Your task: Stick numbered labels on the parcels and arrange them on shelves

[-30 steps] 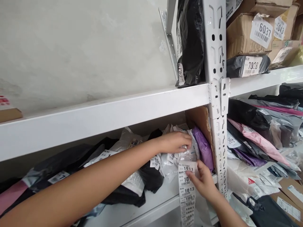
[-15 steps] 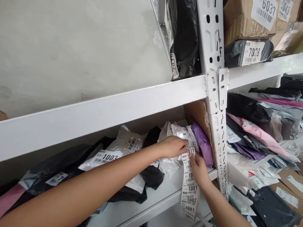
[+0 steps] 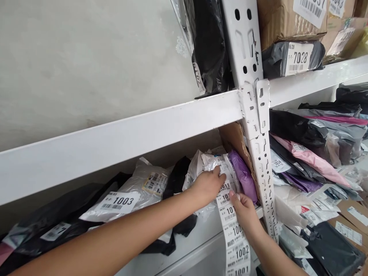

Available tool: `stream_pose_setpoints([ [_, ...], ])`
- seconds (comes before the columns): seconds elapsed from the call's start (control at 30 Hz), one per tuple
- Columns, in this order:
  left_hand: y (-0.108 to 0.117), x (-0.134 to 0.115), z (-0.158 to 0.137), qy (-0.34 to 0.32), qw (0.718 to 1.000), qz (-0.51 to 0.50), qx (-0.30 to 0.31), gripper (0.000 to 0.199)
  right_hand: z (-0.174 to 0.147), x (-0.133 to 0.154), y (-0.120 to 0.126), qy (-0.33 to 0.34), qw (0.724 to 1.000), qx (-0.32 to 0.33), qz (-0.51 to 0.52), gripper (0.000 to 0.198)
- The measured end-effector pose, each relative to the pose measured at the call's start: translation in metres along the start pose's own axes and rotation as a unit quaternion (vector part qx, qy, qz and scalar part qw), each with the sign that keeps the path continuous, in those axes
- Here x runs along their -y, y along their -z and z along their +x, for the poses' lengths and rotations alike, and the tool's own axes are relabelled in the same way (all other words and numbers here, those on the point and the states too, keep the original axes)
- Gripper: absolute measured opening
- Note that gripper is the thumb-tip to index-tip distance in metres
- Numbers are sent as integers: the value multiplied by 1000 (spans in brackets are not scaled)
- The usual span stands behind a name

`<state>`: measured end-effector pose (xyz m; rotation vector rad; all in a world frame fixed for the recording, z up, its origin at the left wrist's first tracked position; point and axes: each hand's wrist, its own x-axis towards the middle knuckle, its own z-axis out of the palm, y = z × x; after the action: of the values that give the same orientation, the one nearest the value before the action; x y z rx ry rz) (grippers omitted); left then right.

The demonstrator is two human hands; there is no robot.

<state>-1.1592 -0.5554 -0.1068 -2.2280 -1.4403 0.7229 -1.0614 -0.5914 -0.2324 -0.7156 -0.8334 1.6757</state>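
My right hand [image 3: 244, 209] pinches a long strip of white printed labels [image 3: 234, 230] between thumb and fingers; the strip hangs down past the shelf edge, showing numbers such as 1002 and 1001. At the strip's upper end, my left hand [image 3: 208, 186] reaches over a white plastic parcel [image 3: 225, 166], two fingers apart and resting against its front. Its thumb is hidden. A purple parcel [image 3: 243, 172] stands just right of the white one. To the left lies a grey-white plastic parcel [image 3: 140, 180] with a 1003 label.
A white shelf beam [image 3: 123, 142] crosses above my hands and meets a perforated upright post [image 3: 255, 115]. Black bags [image 3: 86, 203] fill the lower left shelf. Beyond the post lie more parcels, including a pink one [image 3: 313, 161], and a box [image 3: 290, 23] above.
My left hand has moved from the strip's top end up onto the white parcel, its fingers spreading. The right hand still holds the strip. The view has shifted slightly.
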Motion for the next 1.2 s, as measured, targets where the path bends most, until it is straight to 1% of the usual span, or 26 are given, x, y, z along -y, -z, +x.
stream_pose_setpoints([
  [0.1, -3, -1, -1, 2, 1000, 19, -8, 30, -19, -4, 14, 15, 995, 44, -91, 66],
  [0.17, -5, -2, -2, 7, 1000, 20, -14, 29, -34, -10, 26, 47, 981, 71, -173, 57],
  [0.2, -7, -2, -2, 17, 1000, 17, -18, 31, -40, -12, 31, 77, 971, 74, -213, 53],
  [0.27, -10, -2, -3, 46, 998, 9, -39, 37, -46, -12, 36, 169, 942, 66, -281, 41],
  [0.33, -15, -1, -5, 62, 995, 11, -83, 50, -44, -7, 33, 270, 904, 56, -327, 28],
  [0.37, -17, 0, -6, 60, 993, 15, -105, 57, -39, -3, 29, 308, 886, 54, -343, 23],
  [0.4, -20, 2, -7, 53, 991, 20, -121, 60, -33, 1, 24, 331, 872, 54, -356, 20],
  [0.43, -22, 3, -7, 47, 990, 23, -129, 61, -27, 5, 18, 341, 864, 55, -367, 18],
  [0.5, -23, 6, -8, 46, 992, 20, -118, 61, -13, 11, 9, 327, 863, 61, -379, 21],
  [0.63, -20, 8, -9, 67, 995, 6, -74, 58, 5, 14, 2, 269, 890, 81, -359, 20],
  [0.77, -15, 6, -8, 69, 996, 5, -48, 55, 7, 11, 4, 254, 902, 78, -339, 18],
  [0.93, -14, 7, -6, 65, 997, -15, -29, 60, 7, 11, 5, 245, 909, 73, -329, 20],
  [1.07, -17, 8, -6, 60, 996, -31, -51, 60, 7, 12, 3, 246, 910, 61, -329, 21],
  [1.13, -19, 9, -7, 57, 996, -27, -55, 59, 6, 14, 2, 257, 902, 64, -340, 22],
  [1.2, -19, 9, -7, 58, 997, -21, -53, 60, 3, 15, 4, 269, 889, 78, -362, 22],
])
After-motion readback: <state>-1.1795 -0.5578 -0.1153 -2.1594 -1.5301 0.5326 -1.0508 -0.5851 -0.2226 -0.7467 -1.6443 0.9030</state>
